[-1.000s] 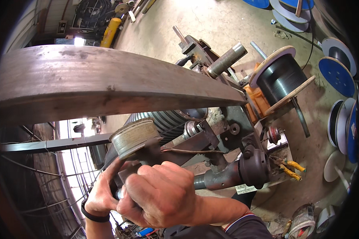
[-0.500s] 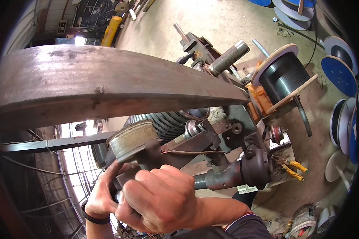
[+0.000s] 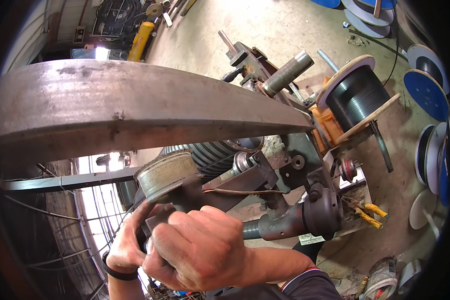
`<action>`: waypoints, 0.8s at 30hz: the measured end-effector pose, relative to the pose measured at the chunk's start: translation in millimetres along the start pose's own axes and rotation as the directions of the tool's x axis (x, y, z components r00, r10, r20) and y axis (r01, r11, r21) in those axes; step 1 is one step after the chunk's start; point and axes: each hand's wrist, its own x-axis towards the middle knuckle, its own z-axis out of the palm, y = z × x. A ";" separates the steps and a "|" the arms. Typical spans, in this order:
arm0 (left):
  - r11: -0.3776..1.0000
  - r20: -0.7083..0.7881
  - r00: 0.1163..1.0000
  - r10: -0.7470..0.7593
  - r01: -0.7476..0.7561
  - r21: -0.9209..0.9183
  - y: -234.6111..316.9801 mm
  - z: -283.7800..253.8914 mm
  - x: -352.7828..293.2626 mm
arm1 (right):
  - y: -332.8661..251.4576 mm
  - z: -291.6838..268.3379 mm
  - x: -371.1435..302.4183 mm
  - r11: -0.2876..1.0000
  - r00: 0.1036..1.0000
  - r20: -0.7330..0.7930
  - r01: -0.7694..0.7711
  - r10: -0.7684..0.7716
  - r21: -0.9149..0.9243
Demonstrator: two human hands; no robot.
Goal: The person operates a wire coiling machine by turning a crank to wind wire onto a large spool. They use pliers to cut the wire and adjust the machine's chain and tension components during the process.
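Note:
Low in the view, my right hand [image 3: 197, 250] is closed in a fist, with its knuckles up. It hides whatever lies inside it. Close on its left, my left hand [image 3: 125, 247], with a black band at the wrist, curls round a dark metal block [image 3: 157, 220]; most of its fingers are out of sight. Right above both hands sits a worn, pale grooved pulley wheel [image 3: 167, 172] on a dark bracket. A thin brown cord [image 3: 245, 191] runs rightward from beside the wheel. To the right of my fist, a dark shaft enters a thick metal housing [image 3: 285, 225].
A broad steel beam [image 3: 135, 105] crosses above my hands. Beyond it are a steel pipe [image 3: 287, 72] and a wooden spool of black cable [image 3: 357, 95]. Blue and white reels [image 3: 425, 95] stand at the right. A bucket [image 3: 382, 277] sits lower right; yellow-sleeved cable ends [image 3: 372, 215] stick out.
My hands stay in nearly the same place and grip. A pale shiny bit beside my right thumb has gone from sight. The surroundings sit very slightly lower in the view.

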 end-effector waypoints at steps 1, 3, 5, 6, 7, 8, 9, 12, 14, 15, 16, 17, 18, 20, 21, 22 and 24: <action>0.999 0.016 1.000 0.010 -0.010 -0.035 -1.7 -0.3 0.4 | 0.2 -0.3 0.0 1.000 1.000 0.000 0.002 -0.002 -0.005; 0.996 0.022 1.000 0.014 -0.013 -0.086 -0.5 2.2 2.3 | 0.8 -0.6 1.0 1.000 1.000 -0.011 0.014 -0.014 -0.016; 0.992 -0.011 1.000 -0.009 0.007 -0.124 7.3 10.1 -1.2 | 0.4 -1.4 1.0 1.000 1.000 -0.007 0.017 -0.017 -0.014; 0.988 0.001 1.000 0.007 -0.007 -0.154 5.7 10.0 -2.2 | 0.5 -2.0 0.9 1.000 1.000 -0.003 0.017 -0.017 -0.014; 0.983 0.019 0.999 0.026 -0.022 -0.182 2.6 7.9 -0.9 | 1.1 -1.7 1.4 1.000 1.000 -0.002 0.018 -0.018 -0.018; 0.989 0.038 0.998 0.049 -0.043 -0.144 -2.1 3.8 1.9 | 1.4 -0.5 0.8 1.000 1.000 -0.008 0.018 -0.018 -0.017; 0.992 0.056 0.996 0.068 -0.062 -0.106 -6.8 -0.3 3.3 | 1.8 1.4 -0.5 1.000 1.000 -0.015 0.017 -0.017 -0.015; 0.998 0.069 0.996 0.064 -0.065 0.019 -10.5 -7.3 4.3 | 1.5 0.8 1.9 1.000 1.000 -0.008 0.019 -0.019 -0.008; 0.993 0.042 0.999 0.001 0.004 -0.119 0.4 2.1 2.1 | 2.3 -0.1 2.0 1.000 1.000 0.000 0.018 -0.018 -0.009; 0.985 0.034 0.999 -0.020 0.026 -0.173 2.0 3.8 1.6 | 2.3 0.1 1.5 1.000 1.000 0.001 0.015 -0.015 -0.008; 0.981 0.038 0.999 -0.017 0.024 -0.191 0.6 2.7 2.1 | 2.4 0.0 1.8 1.000 1.000 -0.001 0.014 -0.014 -0.006; 0.978 0.038 0.999 -0.018 0.025 -0.207 -2.2 0.2 1.8 | 2.3 0.1 2.1 1.000 1.000 -0.005 0.017 -0.017 -0.008; 0.974 0.037 0.999 -0.019 0.027 -0.224 -5.1 -2.1 0.9 | 2.1 0.3 2.5 1.000 1.000 -0.010 0.021 -0.021 -0.009; 0.969 0.038 0.999 -0.031 0.039 -0.246 -10.7 -8.7 0.5 | 2.4 -3.9 3.1 1.000 0.996 0.089 0.022 -0.022 -0.006; 0.967 0.045 0.998 -0.033 0.044 -0.251 -10.2 -9.7 1.4 | 1.1 -14.6 3.4 1.000 0.982 0.190 0.020 -0.019 -0.002; 0.967 0.058 0.997 -0.041 0.054 -0.247 -5.4 -6.3 1.5 | 1.9 -12.5 2.4 1.000 0.988 0.153 0.024 -0.024 0.003; 0.967 0.053 0.998 -0.021 0.034 -0.254 -6.2 -6.2 1.2 | 4.8 7.0 1.6 0.999 0.997 -0.065 0.049 -0.049 -0.002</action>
